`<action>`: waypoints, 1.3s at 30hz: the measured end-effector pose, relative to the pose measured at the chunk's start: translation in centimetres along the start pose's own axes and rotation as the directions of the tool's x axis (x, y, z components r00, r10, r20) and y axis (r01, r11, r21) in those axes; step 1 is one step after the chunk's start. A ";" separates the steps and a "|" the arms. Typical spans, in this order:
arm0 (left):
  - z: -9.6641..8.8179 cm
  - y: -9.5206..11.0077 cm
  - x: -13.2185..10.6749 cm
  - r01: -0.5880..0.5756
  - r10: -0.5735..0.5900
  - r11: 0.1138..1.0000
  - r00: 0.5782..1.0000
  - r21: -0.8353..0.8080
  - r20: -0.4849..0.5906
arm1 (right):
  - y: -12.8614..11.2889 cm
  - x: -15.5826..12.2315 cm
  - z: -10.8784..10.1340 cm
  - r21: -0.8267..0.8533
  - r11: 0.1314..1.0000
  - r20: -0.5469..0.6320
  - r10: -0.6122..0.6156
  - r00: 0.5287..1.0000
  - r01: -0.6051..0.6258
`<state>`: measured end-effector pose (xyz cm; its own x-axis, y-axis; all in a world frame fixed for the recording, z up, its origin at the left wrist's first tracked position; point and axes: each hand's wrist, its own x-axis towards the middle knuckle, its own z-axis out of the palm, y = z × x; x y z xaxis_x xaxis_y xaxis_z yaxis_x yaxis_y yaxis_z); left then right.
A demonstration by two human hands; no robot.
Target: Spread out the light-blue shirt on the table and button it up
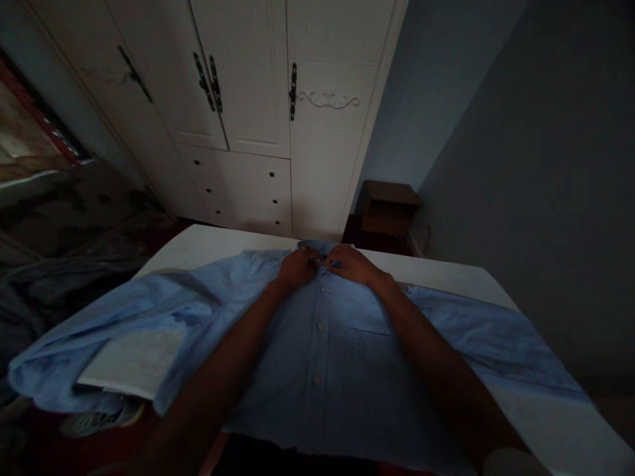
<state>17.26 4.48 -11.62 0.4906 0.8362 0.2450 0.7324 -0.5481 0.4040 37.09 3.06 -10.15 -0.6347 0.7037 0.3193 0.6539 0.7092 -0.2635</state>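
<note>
A light blue button-up shirt lies front side up on a white table, its sleeves spread to both sides and its collar at the far edge. My left hand is closed on the left side of the collar. Opposite it, my right hand pinches the collar's right side, and the fingertips of both hands nearly meet at the neck opening. Below them runs the placket with several small pale buttons. Dim light and my fingers hide the top of the placket.
A white wardrobe with dark handles stands beyond the table. A small brown nightstand sits by the far wall. Dark cloth is heaped at the left, and a shoe rests on the red floor below the left sleeve.
</note>
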 end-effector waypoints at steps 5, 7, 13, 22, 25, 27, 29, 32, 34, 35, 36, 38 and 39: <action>0.1 -0.2 -0.6 -0.050 0.049 0.998 0.999 -0.044 -0.016 | -0.4 -0.7 2.1 -0.007 0.998 -0.210 -0.065 0.975 0.065; -0.1 0.0 -0.7 -0.062 0.062 0.997 0.998 -0.034 -0.001 | -0.6 -0.8 2.4 -0.011 0.997 -0.258 -0.072 0.963 0.071; -0.5 0.8 -1.2 -0.096 0.093 0.990 0.995 0.108 0.031 | -0.8 -1.1 2.3 0.011 0.999 -0.298 -0.039 0.954 0.045; -1.3 1.6 -1.5 -0.037 0.022 0.980 0.997 0.194 0.080 | -0.1 -1.2 1.8 0.049 0.999 -0.110 -0.007 0.994 0.012; -1.3 1.8 -1.4 -0.053 0.025 0.975 0.991 0.215 0.129 | 0.1 -1.2 1.0 0.009 1.000 -0.067 0.002 0.998 -0.001; -1.3 1.8 -1.4 -0.073 0.035 0.973 0.984 0.219 0.172 | 0.0 -1.2 0.5 -0.022 1.000 -0.035 -0.013 0.999 0.013; -1.3 1.9 -1.4 -0.073 0.030 0.972 0.981 0.223 0.192 | 0.0 -1.2 0.3 -0.045 0.998 -0.024 -0.045 0.999 0.044; -1.3 2.0 -1.5 -0.035 -0.007 0.973 0.984 0.230 0.179 | -0.1 -1.3 0.6 -0.055 0.995 -0.078 -0.087 0.993 0.083; -1.3 2.2 -1.5 -0.024 -0.017 0.975 0.983 0.220 0.184 | -0.2 -1.5 0.9 -0.062 0.994 -0.118 -0.093 0.989 0.086; -1.4 2.3 -1.5 -0.028 -0.013 0.977 0.981 0.211 0.195 | -0.3 -1.6 1.1 -0.066 0.995 -0.133 -0.088 0.987 0.079; -1.4 2.4 -1.5 -0.035 -0.007 0.979 0.979 0.200 0.206 | -0.4 -1.7 1.2 -0.068 0.995 -0.139 -0.080 0.987 0.071; -1.4 2.5 -1.5 -0.047 0.007 0.983 0.975 0.177 0.220 | -0.5 -1.9 1.4 -0.062 0.996 -0.137 -0.067 0.988 0.059; -1.3 2.5 -1.5 -0.048 0.010 0.985 0.976 0.166 0.219 | -0.5 -2.0 1.4 -0.055 0.997 -0.133 -0.063 0.989 0.056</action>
<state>17.71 1.91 -9.82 0.5896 0.8061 0.0507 0.7764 -0.5829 0.2398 37.45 1.37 -11.96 -0.6142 0.6459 0.4535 0.6390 0.7442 -0.1946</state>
